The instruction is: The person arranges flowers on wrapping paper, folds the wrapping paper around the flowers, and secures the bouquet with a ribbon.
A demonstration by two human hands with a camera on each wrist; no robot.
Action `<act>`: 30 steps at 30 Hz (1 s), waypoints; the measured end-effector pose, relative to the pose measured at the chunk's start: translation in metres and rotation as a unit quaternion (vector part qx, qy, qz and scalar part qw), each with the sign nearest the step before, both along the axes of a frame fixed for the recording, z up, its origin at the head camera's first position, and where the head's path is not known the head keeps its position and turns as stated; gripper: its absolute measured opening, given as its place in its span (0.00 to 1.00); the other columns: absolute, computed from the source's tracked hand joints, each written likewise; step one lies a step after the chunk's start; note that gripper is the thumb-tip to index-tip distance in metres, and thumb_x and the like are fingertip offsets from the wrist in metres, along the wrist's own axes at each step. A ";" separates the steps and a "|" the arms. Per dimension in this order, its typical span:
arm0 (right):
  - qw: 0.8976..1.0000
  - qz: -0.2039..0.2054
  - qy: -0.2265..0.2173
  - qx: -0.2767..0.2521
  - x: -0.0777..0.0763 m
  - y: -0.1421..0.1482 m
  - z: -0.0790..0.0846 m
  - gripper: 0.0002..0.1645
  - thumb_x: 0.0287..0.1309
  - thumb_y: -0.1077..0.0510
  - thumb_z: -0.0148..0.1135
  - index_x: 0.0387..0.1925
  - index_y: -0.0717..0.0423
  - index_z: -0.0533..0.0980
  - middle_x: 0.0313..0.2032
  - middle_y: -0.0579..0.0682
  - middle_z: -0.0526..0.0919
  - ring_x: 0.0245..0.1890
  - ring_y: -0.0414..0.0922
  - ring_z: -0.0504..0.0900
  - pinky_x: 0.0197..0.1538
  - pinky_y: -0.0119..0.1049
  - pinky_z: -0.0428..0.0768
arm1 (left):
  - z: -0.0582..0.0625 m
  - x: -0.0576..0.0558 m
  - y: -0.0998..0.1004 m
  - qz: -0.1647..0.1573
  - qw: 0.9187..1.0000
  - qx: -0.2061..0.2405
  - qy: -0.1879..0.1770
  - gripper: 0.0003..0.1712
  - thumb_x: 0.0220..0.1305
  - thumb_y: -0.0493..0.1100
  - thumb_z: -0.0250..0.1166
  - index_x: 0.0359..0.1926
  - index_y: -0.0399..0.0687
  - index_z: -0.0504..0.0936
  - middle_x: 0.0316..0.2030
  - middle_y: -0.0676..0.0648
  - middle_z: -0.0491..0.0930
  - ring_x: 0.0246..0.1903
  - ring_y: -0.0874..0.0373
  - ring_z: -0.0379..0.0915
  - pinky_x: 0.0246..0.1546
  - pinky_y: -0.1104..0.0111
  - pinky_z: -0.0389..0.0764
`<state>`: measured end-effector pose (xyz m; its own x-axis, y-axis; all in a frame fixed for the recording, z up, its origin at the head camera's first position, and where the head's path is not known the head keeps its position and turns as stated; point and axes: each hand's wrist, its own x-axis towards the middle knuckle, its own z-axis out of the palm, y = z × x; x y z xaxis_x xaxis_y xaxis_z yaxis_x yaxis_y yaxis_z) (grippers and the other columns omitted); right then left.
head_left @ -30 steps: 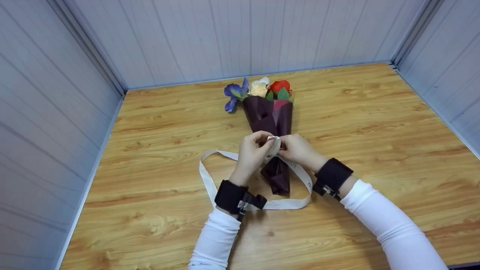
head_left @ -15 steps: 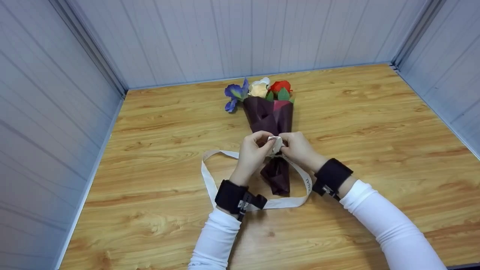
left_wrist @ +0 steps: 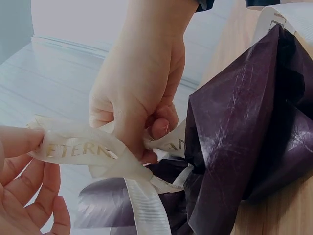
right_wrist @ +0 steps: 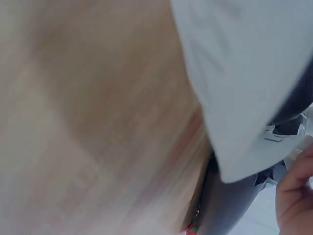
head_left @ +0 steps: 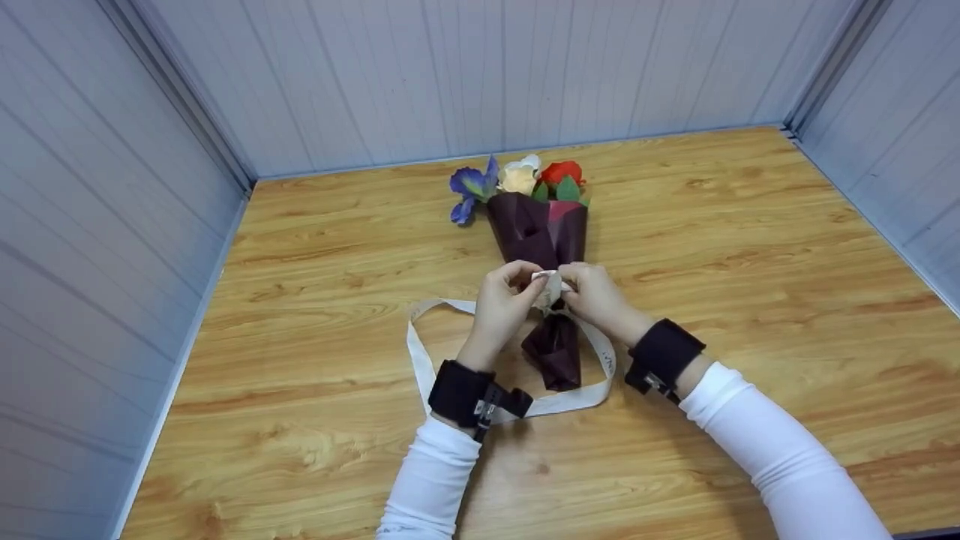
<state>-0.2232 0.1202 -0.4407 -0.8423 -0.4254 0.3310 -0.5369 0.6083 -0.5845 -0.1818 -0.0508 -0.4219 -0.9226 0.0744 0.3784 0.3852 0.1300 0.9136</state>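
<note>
A bouquet wrapped in dark plum paper (head_left: 517, 221) lies on the wooden table, its blooms toward the back wall. White ribbon (head_left: 424, 367) with printed lettering circles its narrow middle and trails in a wide loop over the table. My left hand (head_left: 501, 307) pinches a raised ribbon loop between thumb and fingers; gold letters show on that loop (left_wrist: 73, 149) in the left wrist view. Close beside it, my right hand (head_left: 600, 300) pinches the ribbon by the gathered knot (left_wrist: 139, 171). Its fingertips are partly hidden. Ribbon (right_wrist: 244, 83) fills much of the right wrist view.
A purple iris (head_left: 469, 187), a cream rose (head_left: 517, 178) and a red flower (head_left: 561, 172) stick out of the wrap. The wooden tabletop (head_left: 315, 262) meets pale panel walls (head_left: 487, 75) at the back and sides.
The right side of the trailing ribbon loop has drawn inward, toward the bouquet. The right fingers have shifted slightly at the knot, while the left hand stays nearly in place.
</note>
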 end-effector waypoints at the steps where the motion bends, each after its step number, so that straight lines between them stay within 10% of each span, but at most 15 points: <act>1: 1.000 0.004 0.002 -0.005 -0.001 0.001 -0.001 0.22 0.49 0.77 0.59 0.15 0.54 0.63 0.20 0.43 0.63 0.24 0.43 0.65 0.31 0.34 0.63 | 0.000 0.000 0.000 0.000 1.000 0.000 -0.002 0.05 0.64 0.30 0.65 0.35 0.29 0.83 0.28 0.48 0.79 0.27 0.66 0.69 0.28 0.75 0.69; 6: 0.993 0.043 -0.064 -0.085 -0.002 0.009 0.000 0.15 0.47 0.75 0.61 0.16 0.62 0.68 0.23 0.42 0.66 0.27 0.40 0.66 0.32 0.30 0.65 | 0.001 -0.001 -0.002 0.004 1.000 0.004 -0.004 0.04 0.64 0.30 0.64 0.35 0.28 0.82 0.29 0.47 0.79 0.29 0.66 0.71 0.32 0.75 0.72; 13: 0.917 0.001 -0.268 -0.295 -0.001 0.018 0.005 0.12 0.64 0.70 0.56 0.25 0.60 0.78 0.24 0.42 0.75 0.22 0.34 0.69 0.26 0.25 0.69 | 0.001 -0.001 -0.002 0.006 1.000 0.006 -0.015 0.04 0.64 0.30 0.64 0.36 0.28 0.83 0.29 0.47 0.80 0.30 0.65 0.72 0.32 0.74 0.72; 18: 0.905 -0.013 -0.292 -0.308 -0.002 0.020 0.006 0.09 0.59 0.76 0.53 0.34 0.61 0.70 0.28 0.45 0.72 0.27 0.35 0.72 0.31 0.27 0.74 | 0.000 -0.001 -0.003 0.017 1.000 -0.004 -0.010 0.05 0.64 0.30 0.64 0.36 0.29 0.83 0.32 0.43 0.83 0.33 0.60 0.75 0.38 0.69 0.76; 25: 0.976 -0.055 -0.184 -0.105 -0.009 0.032 0.000 0.10 0.62 0.71 0.56 0.41 0.78 0.76 0.30 0.53 0.80 0.29 0.36 0.73 0.33 0.24 0.72 | 0.000 -0.004 -0.008 0.026 1.000 -0.004 -0.008 0.05 0.64 0.30 0.65 0.36 0.29 0.83 0.33 0.40 0.84 0.36 0.53 0.79 0.41 0.69 0.79; 30: 0.979 -0.079 -0.177 -0.065 -0.012 0.042 -0.002 0.12 0.60 0.70 0.54 0.39 0.79 0.79 0.22 0.50 0.79 0.22 0.34 0.71 0.27 0.24 0.68 | -0.003 -0.007 -0.009 0.022 1.000 0.011 -0.014 0.04 0.64 0.29 0.64 0.36 0.27 0.82 0.32 0.40 0.84 0.33 0.56 0.79 0.38 0.71 0.80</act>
